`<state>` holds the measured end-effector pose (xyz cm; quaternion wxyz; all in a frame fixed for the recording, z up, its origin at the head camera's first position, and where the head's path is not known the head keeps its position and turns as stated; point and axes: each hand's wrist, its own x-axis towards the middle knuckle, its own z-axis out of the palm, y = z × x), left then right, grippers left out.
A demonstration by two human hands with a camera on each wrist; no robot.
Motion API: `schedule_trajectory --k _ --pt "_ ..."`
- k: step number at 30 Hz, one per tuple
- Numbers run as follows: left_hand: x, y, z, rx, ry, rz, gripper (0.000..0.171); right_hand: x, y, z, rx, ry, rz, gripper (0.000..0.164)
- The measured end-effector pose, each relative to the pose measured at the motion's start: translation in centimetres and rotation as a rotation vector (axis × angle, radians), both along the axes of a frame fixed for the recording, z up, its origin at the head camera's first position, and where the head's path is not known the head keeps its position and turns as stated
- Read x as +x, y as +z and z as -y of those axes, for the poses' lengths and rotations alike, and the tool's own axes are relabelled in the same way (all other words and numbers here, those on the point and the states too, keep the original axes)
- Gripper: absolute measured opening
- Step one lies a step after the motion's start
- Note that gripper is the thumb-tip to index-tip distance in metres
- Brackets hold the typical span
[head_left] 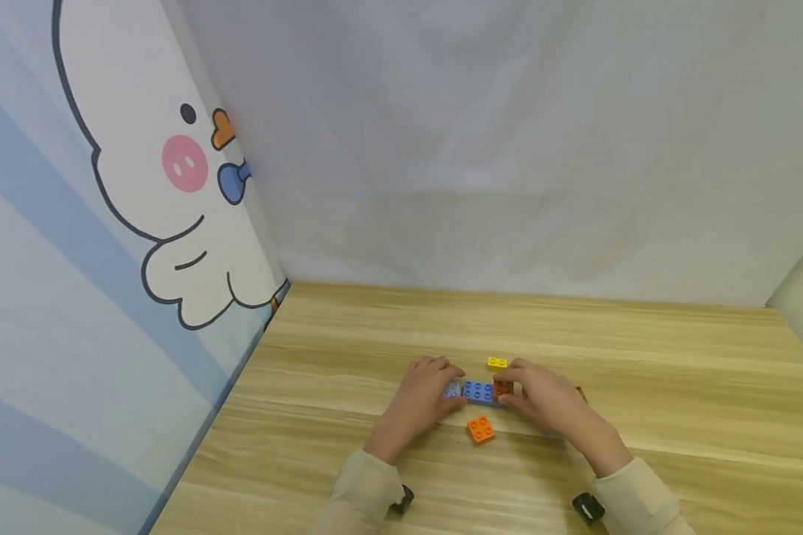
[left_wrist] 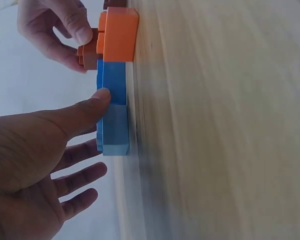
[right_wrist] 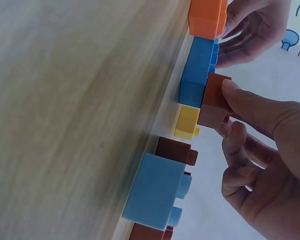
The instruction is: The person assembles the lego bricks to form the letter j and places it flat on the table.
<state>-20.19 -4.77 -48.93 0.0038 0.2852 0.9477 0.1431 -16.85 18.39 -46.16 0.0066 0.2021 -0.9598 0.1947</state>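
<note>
Blue plastic, rectangular and studded, makes up the long brick point(head_left: 478, 391) we take as our landmark on the pale wood-grain table point(head_left: 274, 446). Just beside its left end, we see the left hand point(head_left: 416, 395) pinching a pale-blue studded plastic brick point(head_left: 451, 391) between thumb and finger, other fingers loosely spread. Over its right end, the right hand point(head_left: 550, 395) grips a reddish-brown studded plastic brick point(head_left: 504, 388) with its thumb and fingers; whether it is fully seated, we cannot tell. Nearer us than the landmark lies a square orange plastic brick point(head_left: 480, 430); beyond it, a small yellow plastic brick point(head_left: 497, 363).
</note>
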Motion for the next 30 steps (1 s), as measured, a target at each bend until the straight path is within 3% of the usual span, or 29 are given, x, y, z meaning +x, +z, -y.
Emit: schedule_trajectory --k 11,30 --pt "0.07 0.04 0.78 -0.014 0.026 0.02 0.037 -0.05 -0.13 -0.11 -0.009 -0.02 0.026 0.031" --pt "-0.14 0.21 1.11 0.038 0.016 -0.01 0.038 0.09 -0.51 -0.03 -0.026 -0.014 0.014 0.031"
